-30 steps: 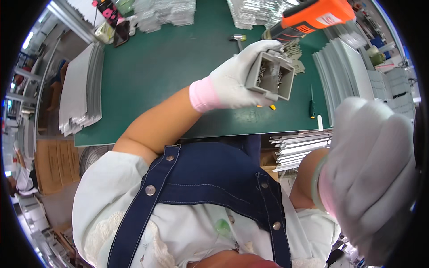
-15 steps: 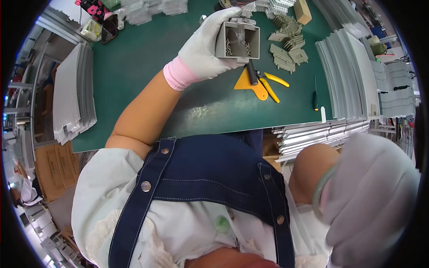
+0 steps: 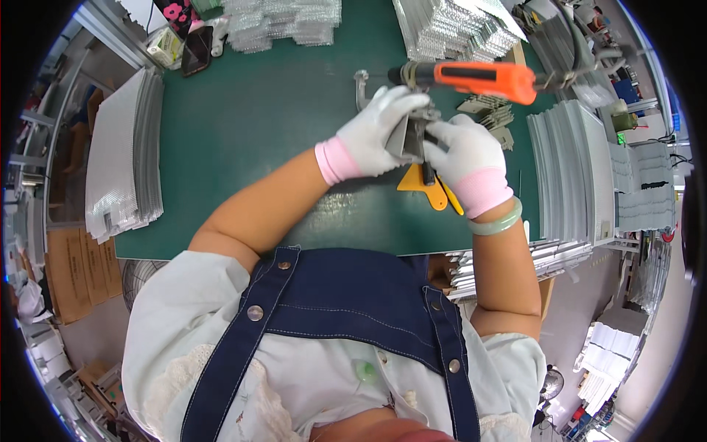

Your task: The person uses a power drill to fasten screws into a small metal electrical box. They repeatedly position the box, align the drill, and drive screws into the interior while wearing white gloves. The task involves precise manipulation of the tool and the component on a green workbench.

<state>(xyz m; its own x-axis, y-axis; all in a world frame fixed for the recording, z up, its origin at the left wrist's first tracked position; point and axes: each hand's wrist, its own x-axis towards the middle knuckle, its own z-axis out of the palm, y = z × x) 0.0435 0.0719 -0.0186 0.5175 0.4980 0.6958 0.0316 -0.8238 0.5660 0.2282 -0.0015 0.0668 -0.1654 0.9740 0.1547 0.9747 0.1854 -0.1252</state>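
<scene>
Above the green table, my left hand [image 3: 362,140] in a white glove is wrapped round a small grey box [image 3: 402,141], which is tilted and blurred. Close against the right side of the box, my right hand [image 3: 471,147] has its fingers bent, their tips at the opening; whether they pinch anything is hidden. An orange and black power screwdriver [image 3: 486,78] hangs just beyond both hands. Beneath them lie a yellow scraper [image 3: 416,184] with a dark handle and yellow-handled pliers [image 3: 452,197], partly covered by the hands.
Stacked pale sheets stand at the left [image 3: 121,155] and at the right [image 3: 571,169] of the green table [image 3: 250,110]. Grey slotted plates [image 3: 497,118] lie behind my right hand. Clear-wrapped packs [image 3: 283,23] and a phone [image 3: 197,50] are along the far side.
My right hand has come up from the lower right to the box. The box has tilted and moved slightly right and nearer. The power screwdriver now shows in full.
</scene>
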